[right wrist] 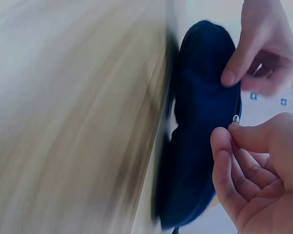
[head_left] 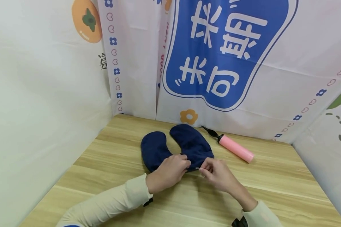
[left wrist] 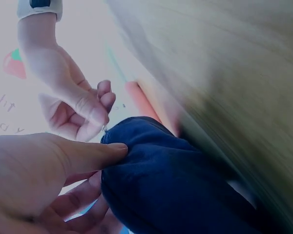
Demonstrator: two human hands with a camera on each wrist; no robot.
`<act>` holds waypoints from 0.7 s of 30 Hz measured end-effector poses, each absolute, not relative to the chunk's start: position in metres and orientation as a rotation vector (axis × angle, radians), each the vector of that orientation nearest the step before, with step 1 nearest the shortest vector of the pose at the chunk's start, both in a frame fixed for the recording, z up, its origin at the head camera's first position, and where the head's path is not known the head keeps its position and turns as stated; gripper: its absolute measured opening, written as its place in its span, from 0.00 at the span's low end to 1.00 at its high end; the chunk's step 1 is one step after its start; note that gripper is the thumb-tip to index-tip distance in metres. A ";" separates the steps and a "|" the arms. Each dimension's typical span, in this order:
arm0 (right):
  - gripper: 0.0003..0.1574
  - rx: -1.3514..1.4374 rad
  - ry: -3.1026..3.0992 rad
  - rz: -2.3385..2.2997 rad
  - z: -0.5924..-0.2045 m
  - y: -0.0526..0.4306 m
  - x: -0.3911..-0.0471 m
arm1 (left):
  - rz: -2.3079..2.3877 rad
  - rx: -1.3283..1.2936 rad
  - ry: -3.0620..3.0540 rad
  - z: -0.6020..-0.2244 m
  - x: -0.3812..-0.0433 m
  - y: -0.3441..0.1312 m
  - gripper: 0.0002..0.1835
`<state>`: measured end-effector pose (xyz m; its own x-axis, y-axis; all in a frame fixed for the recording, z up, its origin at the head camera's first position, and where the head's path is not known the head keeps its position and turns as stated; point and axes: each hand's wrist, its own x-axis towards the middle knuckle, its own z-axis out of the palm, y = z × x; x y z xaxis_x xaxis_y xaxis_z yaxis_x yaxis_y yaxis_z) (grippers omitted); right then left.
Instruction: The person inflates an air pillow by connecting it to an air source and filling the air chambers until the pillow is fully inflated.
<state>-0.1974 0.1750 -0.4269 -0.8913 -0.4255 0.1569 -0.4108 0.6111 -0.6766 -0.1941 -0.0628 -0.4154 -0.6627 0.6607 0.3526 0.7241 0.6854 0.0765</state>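
Observation:
A navy blue U-shaped neck pillow (head_left: 194,142) lies on the table, its two ends pointing toward the back wall. My left hand (head_left: 170,171) pinches the pillow's near curved edge, thumb on top of the fabric. Just to the right, my right hand (head_left: 218,175) pinches a small metal zipper pull (right wrist: 236,118) between thumb and forefinger. In the right wrist view this pull sits on the pillow's edge seam, below the left thumb. The left wrist view shows the navy fabric (left wrist: 161,180) bunched beside the left thumb.
A pink hand pump (head_left: 236,148) with a black nozzle lies on the wood-grain table (head_left: 272,189), right of the pillow. White printed cloth (head_left: 136,63) hangs behind the table, and white walls (head_left: 45,78) stand at its sides.

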 end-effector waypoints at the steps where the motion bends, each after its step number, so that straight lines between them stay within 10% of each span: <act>1: 0.05 -0.709 2.803 -1.167 -0.427 0.178 -0.198 | -0.307 -1.096 -2.607 -0.415 -0.194 -0.064 0.04; 21: 0.07 -0.774 2.804 -1.222 -0.417 0.166 -0.185 | -0.251 -1.093 -2.667 -0.410 -0.191 -0.054 0.12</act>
<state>-0.1847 0.1664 -0.4171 -0.8797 -0.4304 0.2024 -0.4412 0.5797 -0.6850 -0.1906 -0.0542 -0.4105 -0.6883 0.6646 0.2907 0.7072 0.7040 0.0649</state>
